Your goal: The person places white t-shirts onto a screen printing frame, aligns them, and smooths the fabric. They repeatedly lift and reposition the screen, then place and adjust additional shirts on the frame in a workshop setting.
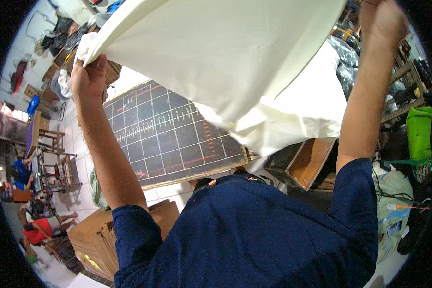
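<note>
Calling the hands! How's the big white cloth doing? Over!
Left hand gripping bunched white cloth; right hand raised, hold unclear. Cloth held up, spread wide. In the way: cloth hides part of black gridded board.

At the right, a bright lime-green fabric bag (420, 133) shows just above a bulging pale sack (389, 192). Farther up are shiny bundles in clear plastic (348, 79). Nearer the middle is an open-topped brown wooden box (312, 161). Brown cardboard sheets (93, 228) are stacked at lower left. Beyond the white tiled floor (76, 139) are a round grille-fronted fan (57, 110), a bright blue bundle (32, 104), a person in a red top (38, 233) and another in blue (21, 170).
</note>
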The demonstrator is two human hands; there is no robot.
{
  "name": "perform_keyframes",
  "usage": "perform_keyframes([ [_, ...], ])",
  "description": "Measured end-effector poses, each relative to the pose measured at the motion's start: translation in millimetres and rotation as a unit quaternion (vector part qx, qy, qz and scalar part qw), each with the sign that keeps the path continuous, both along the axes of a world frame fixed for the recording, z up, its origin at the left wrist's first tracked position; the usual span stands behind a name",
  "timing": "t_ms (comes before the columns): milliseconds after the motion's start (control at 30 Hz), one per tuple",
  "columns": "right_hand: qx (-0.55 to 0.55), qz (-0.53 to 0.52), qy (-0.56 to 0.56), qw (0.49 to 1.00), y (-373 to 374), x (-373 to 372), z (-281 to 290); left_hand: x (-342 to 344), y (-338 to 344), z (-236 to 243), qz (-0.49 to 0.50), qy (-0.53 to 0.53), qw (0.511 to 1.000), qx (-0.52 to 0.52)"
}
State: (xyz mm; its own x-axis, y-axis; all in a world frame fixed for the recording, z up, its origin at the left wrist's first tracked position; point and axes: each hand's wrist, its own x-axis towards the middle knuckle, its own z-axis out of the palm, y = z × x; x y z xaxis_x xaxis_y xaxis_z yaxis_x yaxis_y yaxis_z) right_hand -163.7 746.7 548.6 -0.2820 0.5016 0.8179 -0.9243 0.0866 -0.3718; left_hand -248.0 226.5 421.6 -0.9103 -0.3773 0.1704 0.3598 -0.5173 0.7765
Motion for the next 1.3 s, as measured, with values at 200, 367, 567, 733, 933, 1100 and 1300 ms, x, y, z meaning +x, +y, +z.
perform_keyframes([
  [200,-0.097,0.2,-0.215,0.951,-97,-95,-18,-19,-98,-5,0.04,-0.085,0.996,-0.001],
  [367,0.052,0.286,-0.187,0.938,-140,-59,-49,19,-233,64,0.116,0.16,0.979,-0.05],
  [567,0.155,0.468,-0.495,0.715,-204,3,-253,128,-307,52,-0.005,0.035,0.998,-0.051],
  [733,0.505,-0.076,-0.671,0.537,-254,74,-443,163,-252,-70,0.125,-0.109,0.986,-0.033],
  [933,0.325,-0.095,-0.631,0.698,-177,46,-498,207,-220,-203,0.145,-0.205,0.964,0.081],
  [1100,-0.084,-0.024,-0.444,0.892,-2,-11,-349,235,-208,-246,0.181,-0.25,0.944,0.118],
  [1300,-0.053,-0.347,-0.358,0.865,162,-12,-214,251,-163,-248,0.242,-0.233,0.933,0.126],
])
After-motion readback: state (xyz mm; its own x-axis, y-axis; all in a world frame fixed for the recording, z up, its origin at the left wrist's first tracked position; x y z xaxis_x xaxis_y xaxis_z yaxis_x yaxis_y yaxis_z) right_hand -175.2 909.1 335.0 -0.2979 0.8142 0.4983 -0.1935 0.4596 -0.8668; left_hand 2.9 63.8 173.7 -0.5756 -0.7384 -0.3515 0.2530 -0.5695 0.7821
